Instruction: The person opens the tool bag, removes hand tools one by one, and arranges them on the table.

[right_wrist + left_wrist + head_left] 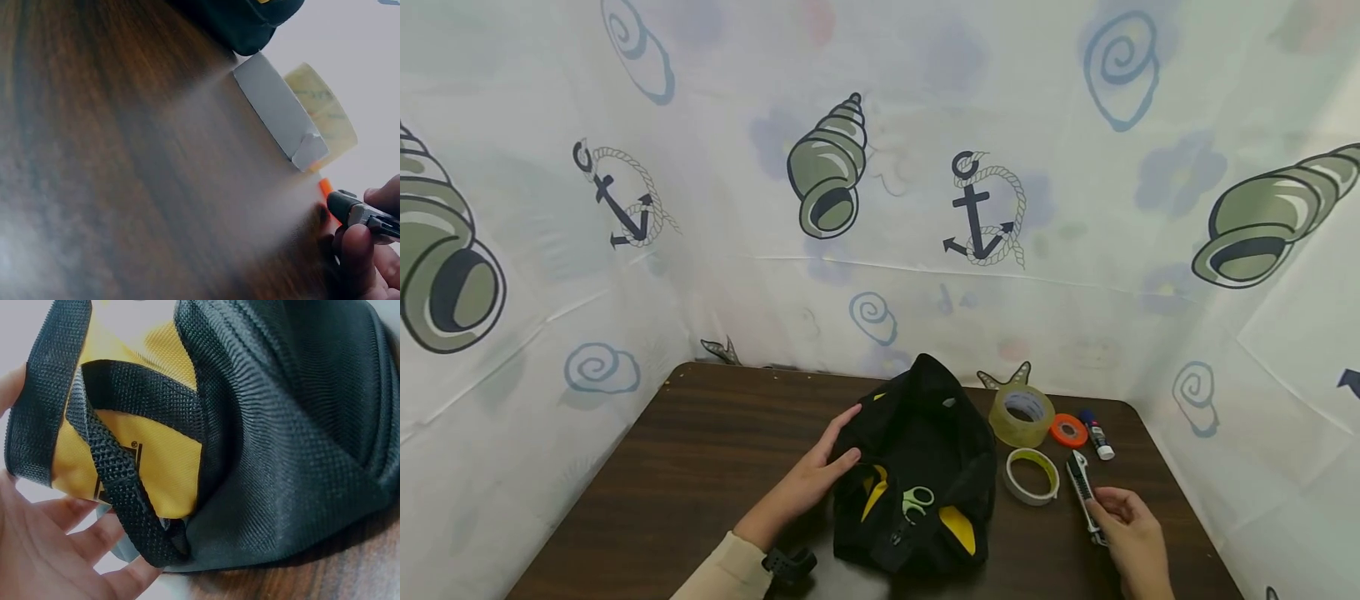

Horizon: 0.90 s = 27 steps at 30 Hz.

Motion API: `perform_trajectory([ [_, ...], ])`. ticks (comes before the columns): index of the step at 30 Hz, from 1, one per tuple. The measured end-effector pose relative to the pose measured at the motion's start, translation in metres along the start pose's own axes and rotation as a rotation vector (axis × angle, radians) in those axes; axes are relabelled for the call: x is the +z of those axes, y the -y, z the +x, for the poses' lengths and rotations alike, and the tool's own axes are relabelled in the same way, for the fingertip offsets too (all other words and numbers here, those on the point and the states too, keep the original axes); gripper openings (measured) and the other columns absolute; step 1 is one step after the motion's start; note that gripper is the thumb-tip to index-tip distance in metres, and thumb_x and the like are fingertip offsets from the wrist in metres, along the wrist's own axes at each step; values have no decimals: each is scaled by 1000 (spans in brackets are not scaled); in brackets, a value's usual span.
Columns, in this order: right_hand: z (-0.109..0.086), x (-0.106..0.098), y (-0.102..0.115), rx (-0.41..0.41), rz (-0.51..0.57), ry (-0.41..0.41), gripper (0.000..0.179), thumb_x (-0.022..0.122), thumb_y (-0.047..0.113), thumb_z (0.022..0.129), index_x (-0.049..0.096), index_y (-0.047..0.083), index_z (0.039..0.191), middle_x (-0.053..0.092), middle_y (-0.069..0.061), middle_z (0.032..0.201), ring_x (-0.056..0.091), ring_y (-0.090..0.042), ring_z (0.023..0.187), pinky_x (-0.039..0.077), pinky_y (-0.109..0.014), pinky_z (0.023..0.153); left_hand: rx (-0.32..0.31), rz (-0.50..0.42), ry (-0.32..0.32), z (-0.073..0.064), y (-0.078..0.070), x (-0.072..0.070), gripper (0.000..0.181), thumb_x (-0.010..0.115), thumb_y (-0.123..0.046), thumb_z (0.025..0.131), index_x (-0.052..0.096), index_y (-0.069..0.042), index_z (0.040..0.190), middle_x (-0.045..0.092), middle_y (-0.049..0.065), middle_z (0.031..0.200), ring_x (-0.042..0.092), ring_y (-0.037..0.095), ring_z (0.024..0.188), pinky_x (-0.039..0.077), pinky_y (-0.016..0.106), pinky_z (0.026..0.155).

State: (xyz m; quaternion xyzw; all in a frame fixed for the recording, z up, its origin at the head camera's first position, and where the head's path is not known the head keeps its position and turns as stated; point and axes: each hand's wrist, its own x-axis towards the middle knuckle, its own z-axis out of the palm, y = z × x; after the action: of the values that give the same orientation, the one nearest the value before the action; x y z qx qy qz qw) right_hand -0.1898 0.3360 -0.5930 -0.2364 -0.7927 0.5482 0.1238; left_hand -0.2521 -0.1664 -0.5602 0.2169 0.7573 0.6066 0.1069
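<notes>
A black tool bag [917,533] with yellow panels stands on the brown table, its top gaping. My left hand [812,479] rests on the bag's left side, thumb and index finger spread apart near the rim. In the left wrist view, its fingers [94,544] touch the side by a black strap [115,462] and a yellow panel [169,469]. Scissors with pale green handles [917,500] stick up at the bag's front. At the right, my right hand [1127,529] pinches a grey and black utility knife [1081,487] between thumb and fingers.
Right of the bag lie a white tape roll [1032,498], a wide clear packing tape roll [1021,429], an orange tape roll [1068,431] and a glue stick [1098,437]. Patterned cloth [910,317] hangs behind the table [722,442] and along both sides.
</notes>
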Motion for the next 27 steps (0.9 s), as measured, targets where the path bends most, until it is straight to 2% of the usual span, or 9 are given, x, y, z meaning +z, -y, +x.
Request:
perform_trajectory([
  [5, 0, 0, 1, 9, -17, 23, 42, 84, 18, 98, 67, -1, 131, 71, 16, 88, 63, -4, 76, 60, -27, 63, 2, 2, -2, 0, -1, 0, 69, 53, -34, 116, 16, -42, 174, 10, -9, 184, 9, 32, 171, 8, 80, 129],
  [9, -1, -1, 6, 16, -66, 56, 46, 82, 12, 98, 65, 0, 139, 75, -3, 108, 64, -3, 80, 60, -28, 65, -2, 7, -3, 0, -1, 0, 69, 53, -35, 116, 16, -42, 174, 11, -10, 183, 8, 32, 171, 7, 80, 130],
  [13, -1, -3, 10, 5, -141, 87, 50, 81, 12, 98, 64, 1, 143, 71, -18, 132, 61, 0, 86, 58, -25, 68, -5, 11, -7, 1, 0, 0, 68, 52, -35, 116, 17, -44, 173, 11, -11, 183, 7, 32, 172, 8, 80, 129],
  [15, -1, -5, 12, -4, -173, 97, 50, 81, 13, 98, 65, 1, 144, 73, -19, 130, 62, 0, 86, 57, -25, 68, -7, 14, -9, 1, 1, 0, 67, 52, -35, 116, 17, -46, 173, 11, -11, 183, 7, 32, 172, 7, 81, 129],
  [19, -1, -9, 14, -24, -234, 129, 54, 81, 16, 98, 62, 0, 146, 77, -15, 109, 65, -5, 81, 55, -28, 63, -11, 16, -6, 1, 2, 0, 67, 52, -36, 116, 17, -49, 172, 10, -11, 183, 6, 32, 172, 7, 81, 128],
  [21, -1, -11, 15, -28, -262, 148, 56, 81, 17, 98, 61, 1, 148, 77, -13, 104, 65, -8, 80, 54, -28, 62, -9, 16, -6, 1, 1, 0, 67, 52, -35, 116, 17, -48, 172, 10, -11, 183, 7, 32, 172, 7, 81, 129],
  [24, 1, -11, 13, -42, -290, 178, 61, 81, 20, 99, 58, 1, 151, 76, -18, 108, 66, -13, 82, 55, -28, 62, -1, 20, -10, 1, 1, 0, 67, 53, -34, 116, 18, -48, 172, 11, -11, 183, 7, 32, 172, 8, 81, 129],
  [27, 4, -10, 10, -47, -309, 189, 63, 81, 23, 99, 58, 3, 154, 73, -25, 120, 67, -17, 91, 57, -27, 64, 8, 25, -12, 1, 2, 0, 67, 53, -34, 116, 18, -49, 171, 11, -11, 183, 8, 32, 171, 8, 81, 129],
])
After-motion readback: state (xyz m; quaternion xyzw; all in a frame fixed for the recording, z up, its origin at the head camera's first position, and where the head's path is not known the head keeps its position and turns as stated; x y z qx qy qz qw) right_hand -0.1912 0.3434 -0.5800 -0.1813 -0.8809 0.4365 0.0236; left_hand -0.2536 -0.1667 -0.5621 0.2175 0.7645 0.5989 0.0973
